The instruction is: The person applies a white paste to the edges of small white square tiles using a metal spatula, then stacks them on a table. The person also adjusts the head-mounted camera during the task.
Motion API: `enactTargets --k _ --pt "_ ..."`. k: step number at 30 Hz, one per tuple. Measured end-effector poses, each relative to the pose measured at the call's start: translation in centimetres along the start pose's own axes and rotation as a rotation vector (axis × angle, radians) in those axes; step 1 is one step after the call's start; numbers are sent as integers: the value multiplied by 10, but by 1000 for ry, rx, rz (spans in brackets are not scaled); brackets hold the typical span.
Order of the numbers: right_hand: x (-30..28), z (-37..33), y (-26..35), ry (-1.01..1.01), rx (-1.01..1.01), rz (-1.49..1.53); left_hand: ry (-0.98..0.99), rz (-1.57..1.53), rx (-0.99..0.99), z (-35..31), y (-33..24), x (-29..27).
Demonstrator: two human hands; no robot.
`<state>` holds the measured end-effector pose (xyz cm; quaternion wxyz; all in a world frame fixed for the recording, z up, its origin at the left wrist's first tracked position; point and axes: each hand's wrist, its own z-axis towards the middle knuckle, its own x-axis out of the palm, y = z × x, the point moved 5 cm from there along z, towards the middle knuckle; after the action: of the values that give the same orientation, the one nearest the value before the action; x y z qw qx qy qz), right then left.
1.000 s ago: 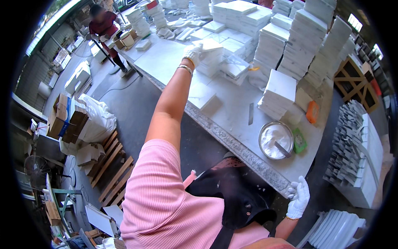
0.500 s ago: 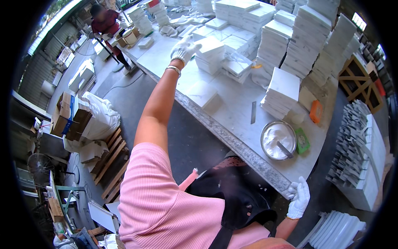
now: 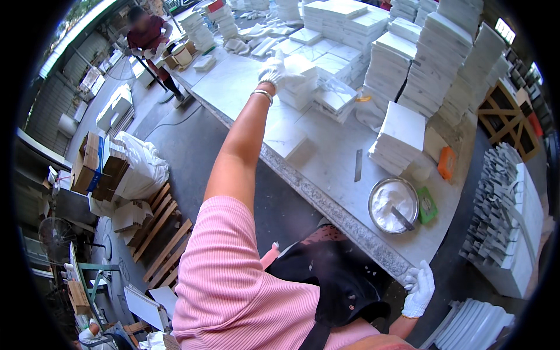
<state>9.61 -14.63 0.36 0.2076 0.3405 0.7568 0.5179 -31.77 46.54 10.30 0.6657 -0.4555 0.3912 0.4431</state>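
My left hand [image 3: 280, 72], in a white knit glove, reaches far over the table to a short stack of white marble tiles [image 3: 300, 93]. Its fingers are spread and lie against the top of the stack's left side. A single flat tile [image 3: 284, 139] rests on the table nearer to me. At the table's near right corner is my right hand [image 3: 417, 287], also gloved, its fingers loosely bent and apart beside the stone edge [image 3: 350, 226]. A metal bowl [image 3: 373, 217] of white paste, with a putty knife [image 3: 402, 218] in it, stands beyond that hand.
Tall tile stacks [image 3: 437, 64] fill the table's far right side. A metal strip [image 3: 358, 165], a green box [image 3: 427, 205] and an orange box [image 3: 446, 163] lie near the bowl. Wooden pallets [image 3: 169, 251] stand on the floor at left. Another person [image 3: 146, 38] stands beyond the table's far left end.
My left hand has moved right, from beside the tile stack onto its top left side. My right hand stays at the table corner. The view has shifted slightly.
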Motion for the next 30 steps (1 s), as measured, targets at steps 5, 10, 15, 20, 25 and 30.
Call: enactTargets --k 5,10,15,20,25,30 --pt "9 0 5 20 -19 27 -69 -46 -9 -12 -11 -11" --pt "11 -2 -1 51 -10 73 -215 -242 175 -20 16 -7" --pt "3 0 -6 40 12 60 -386 -211 301 -109 -23 -28" --pt "10 7 10 51 -24 95 -325 -459 601 -228 -103 -40" --pt "32 12 26 94 -147 84 -101 -600 609 -301 -179 -30" --pt "37 16 9 77 -197 103 16 -682 572 -331 -213 -9"
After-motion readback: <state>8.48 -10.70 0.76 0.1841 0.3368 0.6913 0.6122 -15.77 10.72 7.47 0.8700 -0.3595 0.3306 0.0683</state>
